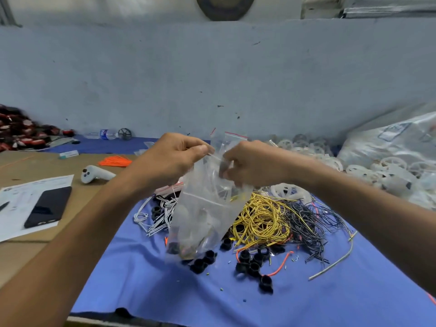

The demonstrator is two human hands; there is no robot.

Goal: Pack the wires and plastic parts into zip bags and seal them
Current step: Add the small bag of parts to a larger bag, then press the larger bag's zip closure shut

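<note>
Bare forearms [77, 232], bare left grip [174, 159], right grip [254, 166]

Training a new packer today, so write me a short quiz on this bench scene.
1. True or false: the left hand and the right hand both pinch the top of the zip bag.
2. The yellow wires lie: A) on the phone, B) on the blue cloth, C) in a box.
3. Fill in: the loose plastic parts beside the bag's bottom are ___ in colour.
Key: 1 true; 2 B; 3 black.
</note>
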